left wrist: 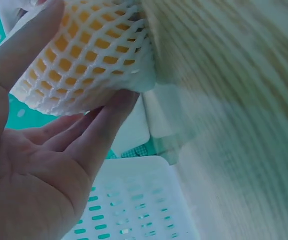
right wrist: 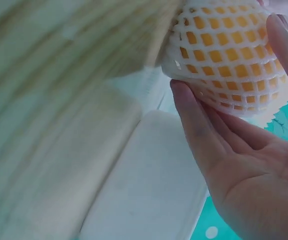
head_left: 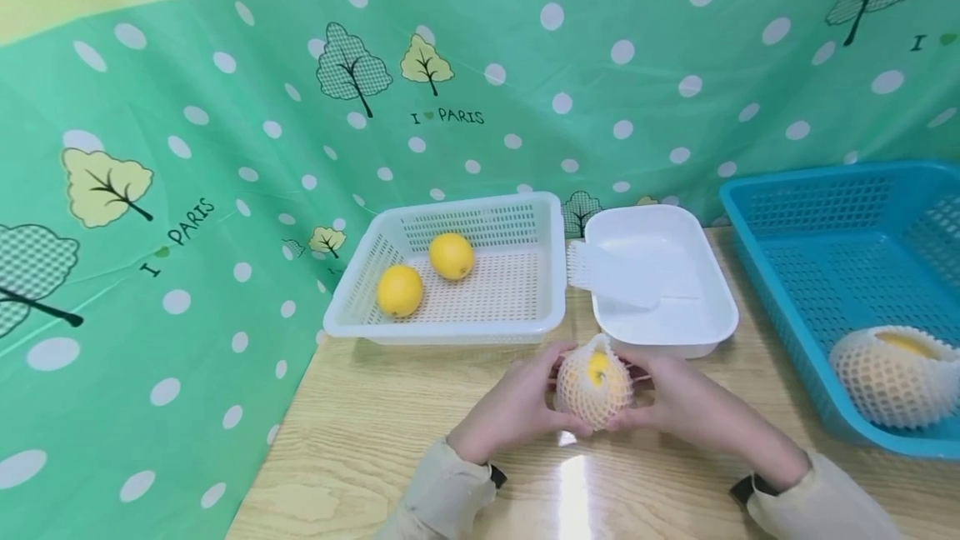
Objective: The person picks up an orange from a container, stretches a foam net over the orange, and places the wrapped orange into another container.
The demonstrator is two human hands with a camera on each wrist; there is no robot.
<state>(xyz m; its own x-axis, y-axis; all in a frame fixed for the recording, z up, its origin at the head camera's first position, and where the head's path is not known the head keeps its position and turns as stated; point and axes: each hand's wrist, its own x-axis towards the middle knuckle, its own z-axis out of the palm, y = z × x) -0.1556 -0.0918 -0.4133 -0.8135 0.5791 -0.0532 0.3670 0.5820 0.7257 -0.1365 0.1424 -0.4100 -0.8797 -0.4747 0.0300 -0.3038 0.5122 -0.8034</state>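
Observation:
A round yellow fruit, like an orange, sits inside a white foam net sleeve [head_left: 592, 390] close over the wooden table. The sleeve gathers to a point at the top, with bare yellow skin showing through a gap. My left hand [head_left: 527, 401] holds it from the left, thumb on the near side and fingers round the far side. From the right, my right hand [head_left: 670, 397] grips it the same way. Both wrist views show the netted fruit [left wrist: 91, 60] between thumb and fingers, and the fingertips [right wrist: 183, 92] lie right at its lower edge.
Behind the left hand stands a white basket [head_left: 450, 329] with two bare yellow fruits [head_left: 400, 291]. A white tray [head_left: 701, 319] beside it holds a flattened foam net [head_left: 618, 273] that overhangs its left rim. At right, a blue basket [head_left: 780, 315] contains another netted fruit [head_left: 892, 377].

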